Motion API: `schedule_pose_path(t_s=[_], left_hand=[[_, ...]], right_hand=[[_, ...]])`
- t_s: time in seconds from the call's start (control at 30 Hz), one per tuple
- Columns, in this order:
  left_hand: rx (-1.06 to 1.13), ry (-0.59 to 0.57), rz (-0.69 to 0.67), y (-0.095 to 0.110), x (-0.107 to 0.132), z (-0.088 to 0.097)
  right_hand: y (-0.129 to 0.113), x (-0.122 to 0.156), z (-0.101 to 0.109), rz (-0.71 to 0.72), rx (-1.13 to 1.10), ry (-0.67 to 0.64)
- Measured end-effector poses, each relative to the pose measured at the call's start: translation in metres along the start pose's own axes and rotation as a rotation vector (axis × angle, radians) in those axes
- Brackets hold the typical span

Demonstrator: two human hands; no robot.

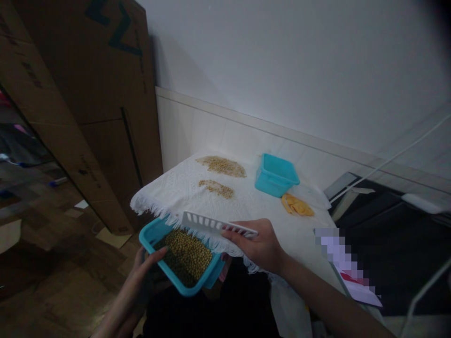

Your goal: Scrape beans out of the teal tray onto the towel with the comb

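My left hand (151, 263) grips the left side of a blue plastic basket (185, 287), its thumb over the rim. Inside lie yellow soybeans (188, 246) with a band of small dark-green beans (172, 263) along the near left. The basket is below the table's front edge, tilted. My right hand (259, 244) is closed on a white slotted plastic piece (207, 221) and holds it at the fringe of the white tablecloth (169, 188), above the basket's far side. On the cloth, two patches of beans (221, 166) are spread out, the nearer one (216, 188) smaller.
Toward the wall on the table stands a second blue basket (269, 188), beside a crumpled yellow cloth (298, 205). Tall cardboard boxes (105, 94) rise at the left. A black object (405, 244), a purple packet (348, 267) and a white cable (387, 159) are at the right.
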State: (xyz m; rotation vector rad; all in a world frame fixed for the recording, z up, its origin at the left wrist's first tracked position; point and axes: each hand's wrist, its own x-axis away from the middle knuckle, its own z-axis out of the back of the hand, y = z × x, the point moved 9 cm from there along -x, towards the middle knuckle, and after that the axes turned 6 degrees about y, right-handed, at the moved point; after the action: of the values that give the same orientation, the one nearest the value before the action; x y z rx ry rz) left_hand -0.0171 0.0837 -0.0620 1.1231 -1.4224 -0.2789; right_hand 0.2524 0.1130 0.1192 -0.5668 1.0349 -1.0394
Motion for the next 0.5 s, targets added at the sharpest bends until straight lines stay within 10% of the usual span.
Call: schedule_pose_path(t_s=[0.3, 0.5], left_hand=[[-0.081, -0.026, -0.041, 0.003, 0.001, 0.002], [-0.043, -0.005, 0.002, 0.003, -0.002, 0.004]], right_hand=[[0.052, -0.016, 0.044, -0.237, 0.011, 0.321], [0.086, -0.042, 0.043, -0.373, -0.193, 0.275]])
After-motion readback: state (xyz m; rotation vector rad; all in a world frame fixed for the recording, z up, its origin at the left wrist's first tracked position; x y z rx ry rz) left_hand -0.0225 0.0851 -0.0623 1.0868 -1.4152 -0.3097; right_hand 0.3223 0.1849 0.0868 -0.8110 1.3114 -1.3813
